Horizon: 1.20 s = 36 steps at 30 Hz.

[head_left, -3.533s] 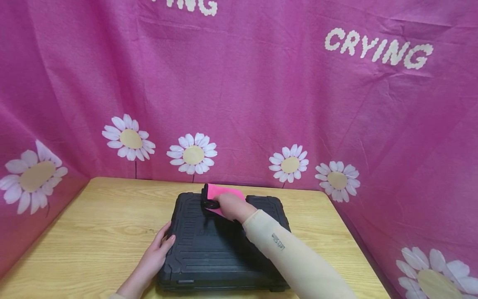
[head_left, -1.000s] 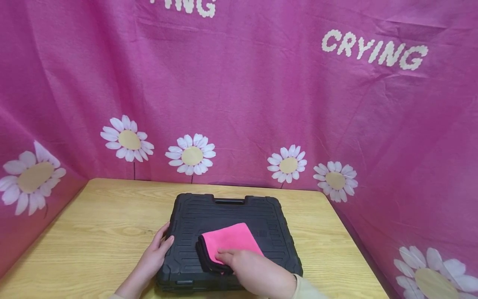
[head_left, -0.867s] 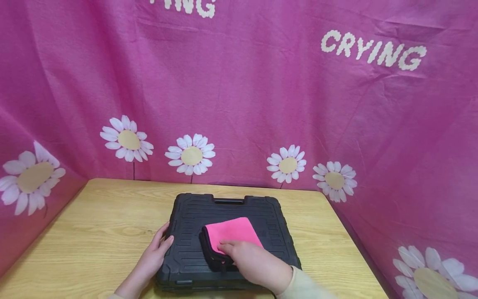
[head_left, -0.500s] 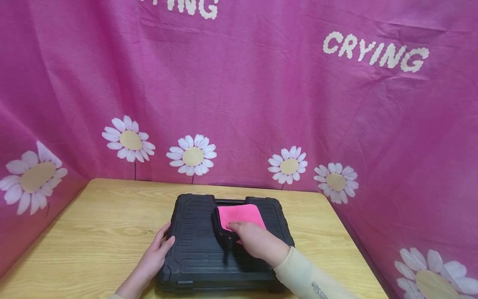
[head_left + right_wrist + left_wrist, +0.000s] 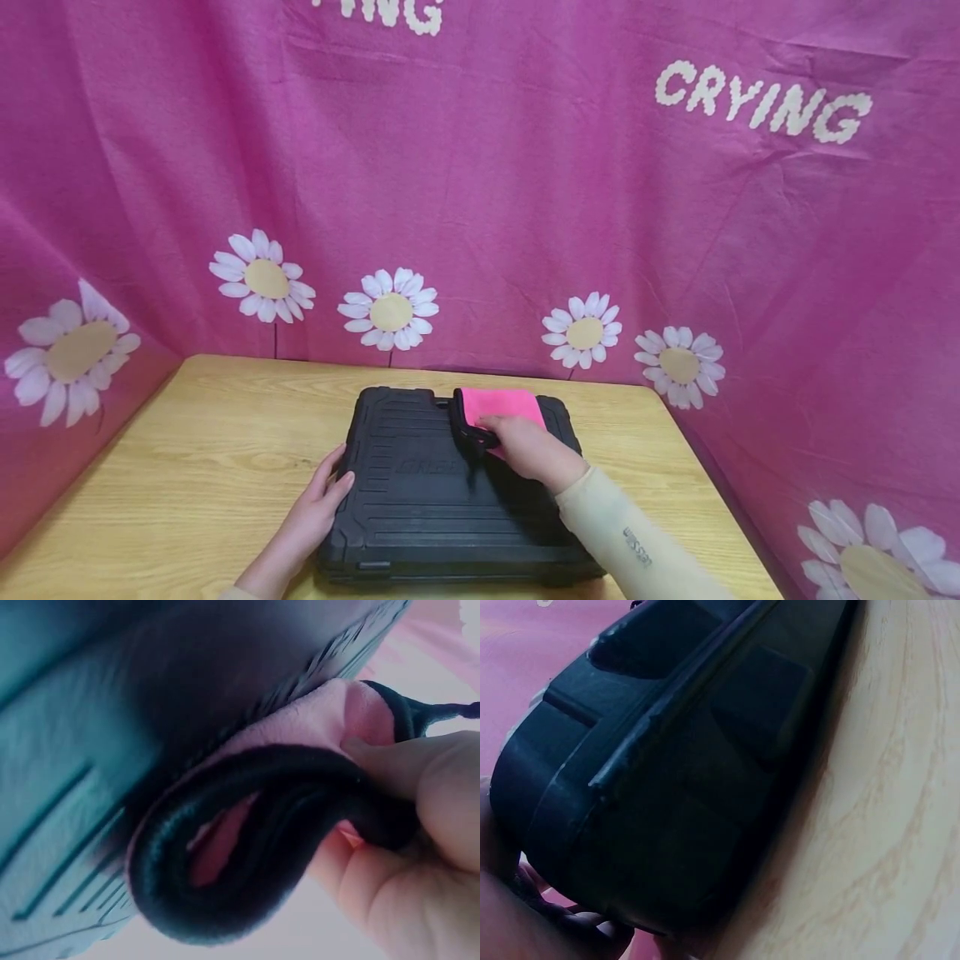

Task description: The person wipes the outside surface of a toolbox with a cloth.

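In the head view, a black hard plastic carrying case lies flat with raised ribs and lettering on its lid. My right hand pinches a folded pink cloth with black edging against the far right part of the lid, overlapping the handle. In the right wrist view the thumb presses the pink face of the cloth, while the fingers sit beneath its looped black fold. My left hand grips the left side of the case, thumb at the top edge. The left wrist view shows the case's side close up, fingers at its end.
The case rests on a light wooden table near its front edge. A magenta curtain with printed daisies and white lettering hangs behind and on both sides of the table.
My right hand has slid the cloth from the front middle of the lid to its far right, over the handle; earlier still it was at the far middle. The left hand and case stay put.
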Each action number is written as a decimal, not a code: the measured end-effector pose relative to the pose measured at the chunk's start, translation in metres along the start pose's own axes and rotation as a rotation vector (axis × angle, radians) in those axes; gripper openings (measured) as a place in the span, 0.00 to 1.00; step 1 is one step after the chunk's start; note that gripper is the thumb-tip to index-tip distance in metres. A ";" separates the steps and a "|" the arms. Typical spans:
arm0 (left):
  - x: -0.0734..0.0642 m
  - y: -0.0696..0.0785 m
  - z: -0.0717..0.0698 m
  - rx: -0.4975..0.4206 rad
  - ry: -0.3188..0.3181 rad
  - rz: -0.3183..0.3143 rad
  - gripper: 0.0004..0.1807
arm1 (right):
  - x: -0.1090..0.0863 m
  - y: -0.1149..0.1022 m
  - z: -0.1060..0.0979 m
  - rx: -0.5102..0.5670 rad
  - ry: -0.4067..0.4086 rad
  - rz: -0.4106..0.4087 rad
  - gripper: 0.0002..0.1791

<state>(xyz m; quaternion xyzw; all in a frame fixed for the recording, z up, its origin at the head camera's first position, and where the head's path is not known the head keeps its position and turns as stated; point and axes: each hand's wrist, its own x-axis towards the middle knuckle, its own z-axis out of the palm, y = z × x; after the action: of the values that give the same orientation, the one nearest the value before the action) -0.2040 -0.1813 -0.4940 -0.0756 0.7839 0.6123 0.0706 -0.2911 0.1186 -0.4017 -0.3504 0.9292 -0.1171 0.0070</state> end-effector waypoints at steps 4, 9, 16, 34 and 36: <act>-0.001 0.000 0.001 -0.011 -0.002 0.005 0.36 | 0.005 0.009 -0.004 0.031 -0.017 0.015 0.12; 0.000 0.000 0.000 -0.005 -0.002 0.001 0.37 | 0.009 0.015 -0.007 -0.007 -0.008 -0.012 0.08; 0.001 -0.001 -0.001 -0.014 -0.004 -0.003 0.37 | 0.015 0.025 -0.008 0.018 0.009 0.058 0.04; -0.001 0.001 0.002 -0.030 0.015 0.000 0.36 | 0.023 0.047 -0.010 -0.072 0.057 0.090 0.07; -0.002 0.001 0.003 -0.038 0.027 -0.007 0.37 | 0.022 0.047 -0.010 -0.077 0.046 0.078 0.05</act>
<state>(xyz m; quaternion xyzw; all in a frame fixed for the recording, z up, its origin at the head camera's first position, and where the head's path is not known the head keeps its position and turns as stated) -0.2027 -0.1783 -0.4929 -0.0880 0.7728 0.6255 0.0609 -0.3391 0.1401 -0.4005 -0.3110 0.9460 -0.0888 -0.0234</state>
